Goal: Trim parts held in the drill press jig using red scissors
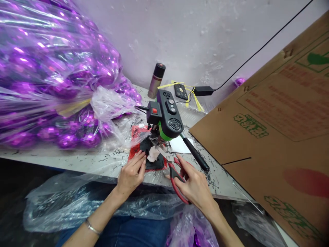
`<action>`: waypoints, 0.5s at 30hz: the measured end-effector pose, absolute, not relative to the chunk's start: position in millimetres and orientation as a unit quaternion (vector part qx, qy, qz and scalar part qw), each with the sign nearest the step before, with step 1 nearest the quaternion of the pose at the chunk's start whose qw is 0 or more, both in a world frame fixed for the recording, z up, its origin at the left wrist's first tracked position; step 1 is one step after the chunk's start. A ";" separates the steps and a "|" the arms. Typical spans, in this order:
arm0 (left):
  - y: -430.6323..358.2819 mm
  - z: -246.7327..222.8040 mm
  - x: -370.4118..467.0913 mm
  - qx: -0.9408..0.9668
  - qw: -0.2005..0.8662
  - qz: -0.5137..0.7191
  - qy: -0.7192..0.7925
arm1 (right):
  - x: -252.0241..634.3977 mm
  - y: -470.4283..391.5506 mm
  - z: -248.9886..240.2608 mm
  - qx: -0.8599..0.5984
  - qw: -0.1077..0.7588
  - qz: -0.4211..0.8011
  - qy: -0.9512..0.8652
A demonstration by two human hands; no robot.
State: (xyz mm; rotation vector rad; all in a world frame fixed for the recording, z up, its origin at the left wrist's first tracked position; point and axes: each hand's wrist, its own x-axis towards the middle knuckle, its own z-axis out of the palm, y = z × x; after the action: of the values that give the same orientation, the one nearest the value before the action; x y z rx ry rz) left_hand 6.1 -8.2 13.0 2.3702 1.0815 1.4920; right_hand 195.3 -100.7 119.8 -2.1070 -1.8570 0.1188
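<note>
My right hand (194, 181) has its fingers through the handles of red-and-black scissors (176, 185). The scissors' blades point up and left, under the head of a small black-and-green bench drill press (169, 113). Beside them, my left hand (131, 171) rests its stretched fingertips on the dark base plate (154, 165) of the machine, thumb apart from the index finger. A pale pinkish scrap (153, 154) lies on that plate between my hands. Red material (134, 146) shows around the plate's edge. The tips of the blades are partly hidden beneath the machine.
Clear bags of shiny purple balls (56, 75) fill the left. A large cardboard box (267, 130) leans in at right. Behind the machine are a spray can (156, 80), a phone-like black device (180, 91) and a power adapter (203, 90). Black shavings litter the white table (102, 161).
</note>
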 end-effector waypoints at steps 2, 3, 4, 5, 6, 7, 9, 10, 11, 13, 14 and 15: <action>-7.8 13.0 5.5 0.789 0.072 0.494 0.359 | 193.0 -99.2 118.9 -0.734 0.175 0.034 -0.655; -7.6 12.9 5.1 0.790 0.072 0.493 0.358 | 192.8 -99.7 119.0 -0.731 0.181 0.031 -0.657; -7.3 12.7 4.7 0.791 0.073 0.493 0.356 | 193.4 -101.0 119.3 -0.728 0.186 0.031 -0.659; -7.0 12.4 4.3 0.792 0.073 0.492 0.354 | 194.9 -103.1 119.8 -0.725 0.192 0.034 -0.660; -6.9 12.1 4.1 0.794 0.072 0.491 0.352 | 197.3 -105.8 120.5 -0.723 0.197 0.038 -0.661; -6.8 11.9 4.0 0.794 0.071 0.490 0.352 | 200.4 -108.6 121.0 -0.721 0.200 0.044 -0.662; -7.1 11.9 4.3 0.793 0.068 0.490 0.356 | 207.4 -113.1 121.5 -0.710 0.204 0.051 -0.672; -7.3 12.1 4.6 0.792 0.068 0.490 0.358 | 210.6 -114.3 121.3 -0.702 0.202 0.050 -0.681; -7.4 12.3 4.9 0.791 0.069 0.490 0.358 | 213.1 -114.6 120.8 -0.694 0.198 0.049 -0.690; -7.7 12.7 5.4 0.791 0.073 0.492 0.358 | 215.2 -112.4 119.0 -0.684 0.191 0.042 -0.703; -7.7 12.7 5.5 0.790 0.076 0.492 0.357 | 214.8 -110.3 118.1 -0.683 0.188 0.039 -0.705; -7.6 12.6 5.6 0.790 0.079 0.492 0.357 | 213.6 -107.8 117.4 -0.684 0.187 0.036 -0.704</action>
State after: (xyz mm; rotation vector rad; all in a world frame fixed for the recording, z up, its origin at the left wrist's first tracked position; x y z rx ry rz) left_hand 5.6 -7.6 12.6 2.3638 1.0683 1.4724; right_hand 213.6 -107.8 117.4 -1.9252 -1.9832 0.1014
